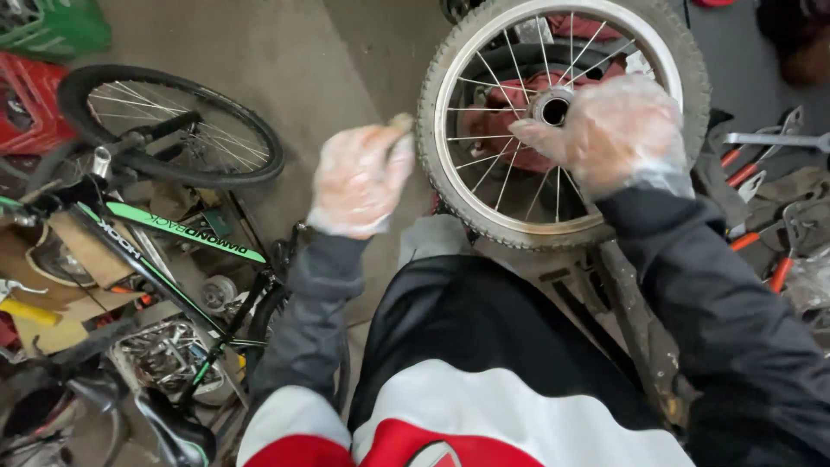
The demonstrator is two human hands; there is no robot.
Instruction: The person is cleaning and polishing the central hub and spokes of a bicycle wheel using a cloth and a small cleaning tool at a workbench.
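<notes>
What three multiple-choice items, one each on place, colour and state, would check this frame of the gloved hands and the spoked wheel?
1. Where does the right hand rest?
A. on the hub of the spoked wheel
B. on a bicycle saddle
C. on a red crate

2. What colour is the stripe on the bicycle frame at the left?
A. yellow
B. green
C. blue

3. How is the left hand?
A. open and flat
B. closed around a small tan object
C. resting on the floor

Answers: 1 A, its fingers lie across the spokes at the hub. 2 B, the stripe is bright green. 3 B, the object's tip pokes out beside the tyre.
</notes>
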